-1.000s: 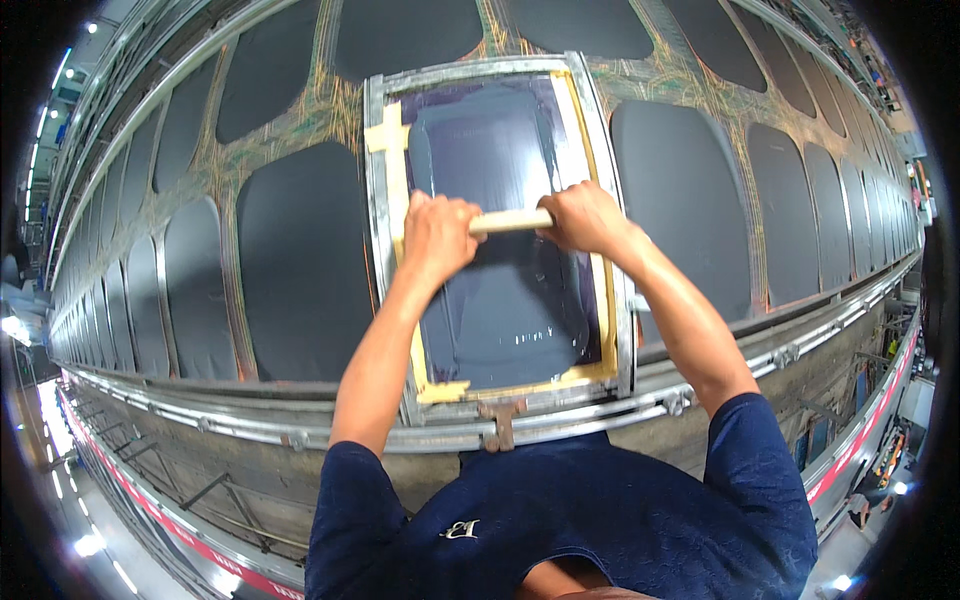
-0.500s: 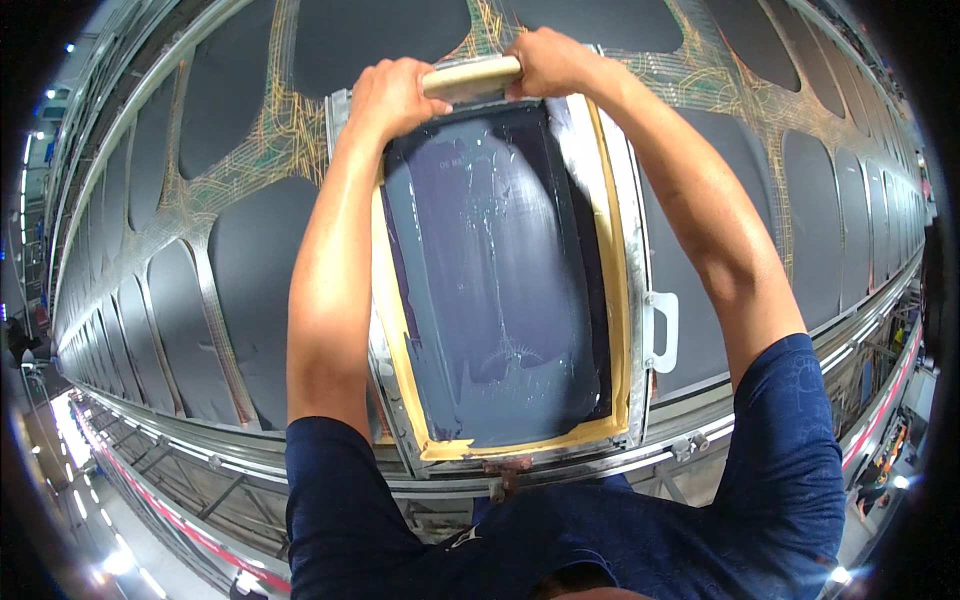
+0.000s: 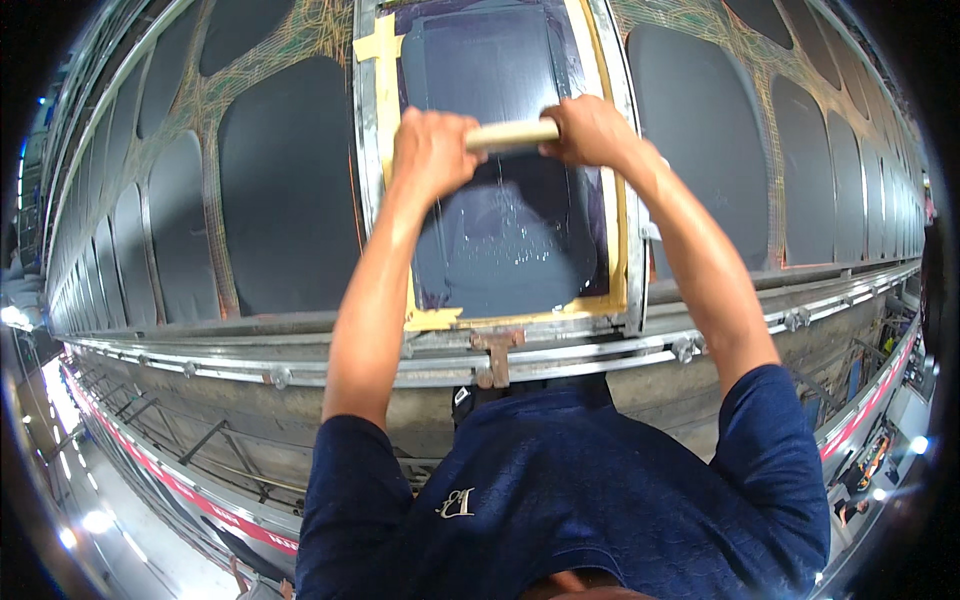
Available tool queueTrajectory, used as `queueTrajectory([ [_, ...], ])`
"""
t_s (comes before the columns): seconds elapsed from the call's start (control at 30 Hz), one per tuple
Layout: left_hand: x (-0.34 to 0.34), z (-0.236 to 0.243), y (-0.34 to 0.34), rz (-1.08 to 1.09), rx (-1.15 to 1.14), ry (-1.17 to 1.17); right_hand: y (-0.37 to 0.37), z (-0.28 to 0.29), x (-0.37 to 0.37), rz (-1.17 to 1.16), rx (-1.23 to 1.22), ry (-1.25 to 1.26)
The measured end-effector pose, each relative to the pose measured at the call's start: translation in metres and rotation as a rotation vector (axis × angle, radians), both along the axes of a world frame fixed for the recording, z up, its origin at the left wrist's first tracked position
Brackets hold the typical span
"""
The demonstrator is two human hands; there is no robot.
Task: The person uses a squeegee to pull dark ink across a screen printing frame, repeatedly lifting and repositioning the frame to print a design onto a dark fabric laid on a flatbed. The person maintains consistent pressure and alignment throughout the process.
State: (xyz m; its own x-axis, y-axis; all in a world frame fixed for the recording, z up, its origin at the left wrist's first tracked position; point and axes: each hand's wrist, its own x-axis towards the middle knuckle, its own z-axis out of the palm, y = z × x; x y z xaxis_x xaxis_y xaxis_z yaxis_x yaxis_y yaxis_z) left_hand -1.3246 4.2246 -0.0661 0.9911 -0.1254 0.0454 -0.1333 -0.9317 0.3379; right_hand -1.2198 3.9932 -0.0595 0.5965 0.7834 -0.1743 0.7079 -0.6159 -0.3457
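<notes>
A screen-printing frame (image 3: pixel 622 75) lies on the long table in front of me, its mesh (image 3: pixel 515 245) coated with dark, wet ink. My left hand (image 3: pixel 432 150) is closed round the left end of a pale squeegee (image 3: pixel 513 133). At the right end my right hand (image 3: pixel 592 132) grips the same bar. The squeegee lies crosswise over the middle of the mesh, and its lower edge is hidden in shadow. Yellow tape (image 3: pixel 388 100) lines the inner edges of the frame, with a crossed piece at its far left.
Dark rounded panels (image 3: pixel 285 190) line the table on both sides, with multicoloured lines between them. Along the near edge runs a metal rail (image 3: pixel 640 347) with a rusty bracket (image 3: pixel 497 352) by the frame. At lower left, part of another person (image 3: pixel 262 585) shows.
Both hands have drawn the squeegee from the far end of the frame toward me, to about its middle. The whole view has shifted, so the frame sits higher in it.
</notes>
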Motion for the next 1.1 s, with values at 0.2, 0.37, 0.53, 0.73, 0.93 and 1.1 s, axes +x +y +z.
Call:
queueTrajectory([
  [0.2,-0.163,-0.005,-0.063,0.039,-0.067,-0.082,-0.060,0.001,-0.157,0.019,-0.025,-0.010],
  [0.37,-0.175,0.002,-0.066,0.031,-0.075,-0.105,-0.079,0.023,-0.118,-0.439,0.346,0.083],
  [0.53,-0.177,0.008,-0.067,0.014,0.058,-0.013,-0.123,-0.034,-0.049,-1.042,0.257,-0.039],
  [0.73,-0.186,-0.002,-0.062,0.059,-0.046,-0.108,-0.131,-0.039,-0.057,-0.969,0.513,-0.137],
  [0.93,-0.204,0.017,-0.033,0.103,-0.081,-0.145,-0.092,-0.001,-0.067,-0.990,0.590,-0.024],
  [1.1,-0.233,0.008,0.108,0.095,0.066,-0.068,0.041,-0.073,-0.106,-0.942,0.820,0.067],
])
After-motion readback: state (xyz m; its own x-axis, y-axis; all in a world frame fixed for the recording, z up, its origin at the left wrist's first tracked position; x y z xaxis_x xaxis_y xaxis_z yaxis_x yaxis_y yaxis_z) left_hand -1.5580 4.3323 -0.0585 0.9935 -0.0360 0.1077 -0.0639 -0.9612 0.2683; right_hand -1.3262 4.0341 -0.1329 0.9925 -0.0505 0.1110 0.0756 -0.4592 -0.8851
